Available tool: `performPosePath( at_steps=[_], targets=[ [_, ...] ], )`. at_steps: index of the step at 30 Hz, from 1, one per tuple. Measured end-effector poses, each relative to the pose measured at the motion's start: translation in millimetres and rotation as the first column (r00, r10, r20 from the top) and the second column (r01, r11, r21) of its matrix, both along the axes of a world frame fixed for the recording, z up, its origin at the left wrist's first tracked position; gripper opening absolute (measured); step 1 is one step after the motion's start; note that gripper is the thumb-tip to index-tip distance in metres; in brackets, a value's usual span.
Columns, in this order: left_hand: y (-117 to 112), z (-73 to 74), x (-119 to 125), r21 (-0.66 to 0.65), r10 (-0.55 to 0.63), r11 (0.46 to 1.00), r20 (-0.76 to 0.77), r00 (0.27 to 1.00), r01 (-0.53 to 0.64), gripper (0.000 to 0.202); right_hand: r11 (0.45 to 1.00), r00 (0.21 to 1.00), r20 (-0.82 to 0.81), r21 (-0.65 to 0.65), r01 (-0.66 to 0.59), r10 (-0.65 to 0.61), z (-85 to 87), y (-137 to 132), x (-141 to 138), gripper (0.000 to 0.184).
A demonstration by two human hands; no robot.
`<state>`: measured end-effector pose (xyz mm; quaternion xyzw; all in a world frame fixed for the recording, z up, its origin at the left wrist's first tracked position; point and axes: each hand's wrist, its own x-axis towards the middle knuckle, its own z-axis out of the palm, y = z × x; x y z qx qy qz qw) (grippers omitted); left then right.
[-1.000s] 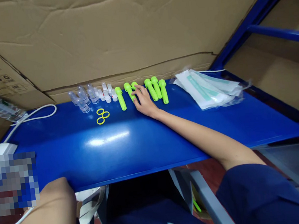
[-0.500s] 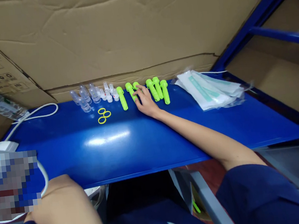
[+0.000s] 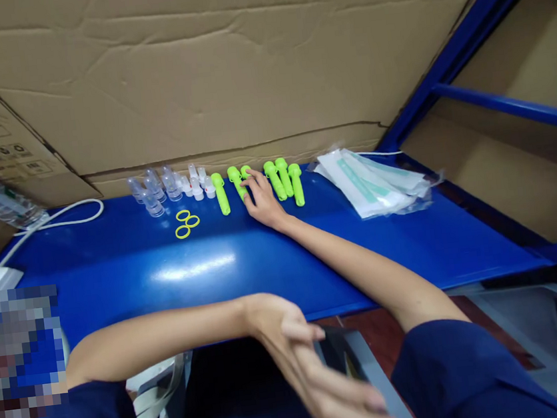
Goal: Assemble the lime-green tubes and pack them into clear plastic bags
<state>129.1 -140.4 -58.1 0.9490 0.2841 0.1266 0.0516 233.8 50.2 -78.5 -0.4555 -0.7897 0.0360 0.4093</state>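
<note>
While your right hand [image 3: 263,200] lies over green torches [image 3: 237,179] near mid-frame, fingers spread, grip unclear, your left hand [image 3: 298,361] extends at lower centre, fingers lengthened, close together, beside the table's [image 3: 110,282] near edge.

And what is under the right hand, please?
Two green torch-shaped pieces show partly beneath the right hand; their covered parts, and anything else there, cannot be seen.

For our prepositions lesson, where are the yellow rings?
In the head view, the yellow rings lie left of centre, in front of clear plastic pieces and left of green torches.
</note>
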Motion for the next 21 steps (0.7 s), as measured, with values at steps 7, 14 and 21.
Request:
performPosePath(
  at_steps=[7, 14, 21],
  targets=[
    [91, 21.4, -44, 0.509, -0.452, 0.77, 0.009, 0.892, 0.385, 0.039, 0.997, 0.996, -0.031, 0.008, 0.08, -0.08, 4.9, 4, 8, 0.031],
    [157, 29.5, -126, 0.431, 0.208, 0.845, 0.28, 0.937, -0.316, 0.026, 0.995, 0.996, -0.005, 0.041, 0.091, -0.09, 4.1, 4, 8, 0.03],
    [171, 29.3, -166, 0.3, 0.372, 0.859, 0.189, 0.909, -0.414, 0.019, 0.979, 0.977, 0.065, 0.044, 0.199, -0.201, 8.4, -4, 4, 0.034]
  ],
)
